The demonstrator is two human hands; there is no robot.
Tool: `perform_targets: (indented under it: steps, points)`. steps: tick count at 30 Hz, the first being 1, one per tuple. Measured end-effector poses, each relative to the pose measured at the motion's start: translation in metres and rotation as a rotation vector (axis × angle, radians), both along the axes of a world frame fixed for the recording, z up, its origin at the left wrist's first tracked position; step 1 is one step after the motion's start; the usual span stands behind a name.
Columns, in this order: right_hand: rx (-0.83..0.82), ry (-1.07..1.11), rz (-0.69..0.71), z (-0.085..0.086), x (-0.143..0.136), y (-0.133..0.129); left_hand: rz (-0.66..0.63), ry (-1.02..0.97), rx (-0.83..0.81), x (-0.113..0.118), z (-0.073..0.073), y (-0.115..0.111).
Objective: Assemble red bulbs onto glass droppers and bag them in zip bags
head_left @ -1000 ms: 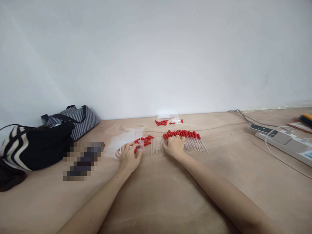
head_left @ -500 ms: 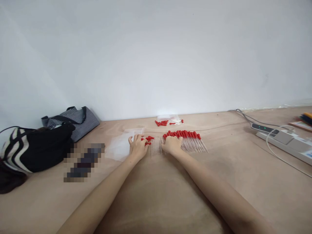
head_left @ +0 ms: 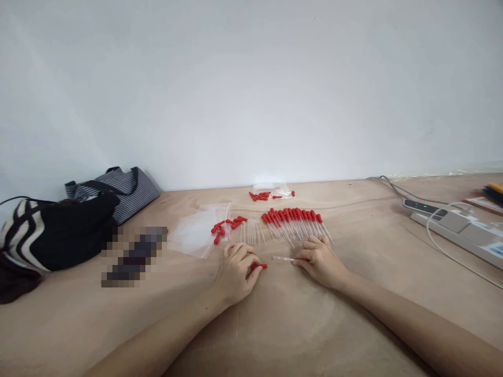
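Between the thumb and fingers of my left hand [head_left: 239, 272] is a red rubber bulb [head_left: 260, 266], its narrow end pointing right. My right hand [head_left: 320, 262] pinches a clear glass dropper tube [head_left: 283, 258], whose free end points left at the bulb across a small gap. Just beyond the hands lies a row of bare dropper tubes [head_left: 251, 231]. Right of these, several droppers with red bulbs fitted [head_left: 296, 222] lie side by side in a slanted row. Several loose red bulbs [head_left: 234, 223] are scattered left of the bare tubes.
Clear plastic bags [head_left: 192, 233] lie flat at the left. More red bulbs [head_left: 259, 196] and a small bag [head_left: 271, 187] sit near the wall. A striped bag [head_left: 129, 196], a black bag [head_left: 82, 230] and a blurred-out object are farther left; a power strip [head_left: 456, 230] with cables is right.
Both hands have drawn back toward me from the rows. The left now holds a red bulb, the right a glass dropper tube, and the two face each other.
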State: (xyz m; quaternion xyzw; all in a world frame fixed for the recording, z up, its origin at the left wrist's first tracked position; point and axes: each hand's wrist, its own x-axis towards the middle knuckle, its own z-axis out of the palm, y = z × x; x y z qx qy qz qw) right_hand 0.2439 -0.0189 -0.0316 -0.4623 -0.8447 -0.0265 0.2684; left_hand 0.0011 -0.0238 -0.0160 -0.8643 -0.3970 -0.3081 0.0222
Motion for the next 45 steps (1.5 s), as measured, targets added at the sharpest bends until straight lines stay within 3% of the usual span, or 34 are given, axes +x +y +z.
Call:
perform_targets:
  steps: [11,22,35,45]
  points:
    - [-0.027,0.078,-0.012,-0.006,-0.014,0.006,-0.007,0.059,-0.087,0.003,-0.004,0.008]
    - [0.156,0.113,-0.080,0.001,-0.028,-0.012,-0.003,-0.023,-0.182,0.007,-0.004,0.004]
    - [0.209,0.193,0.067,-0.004,-0.039,-0.016,-0.079,-0.105,-0.040,0.007,-0.012,0.008]
    - [0.185,0.229,0.055,-0.008,-0.045,-0.019,-0.051,-0.093,0.010,0.009,-0.008,0.005]
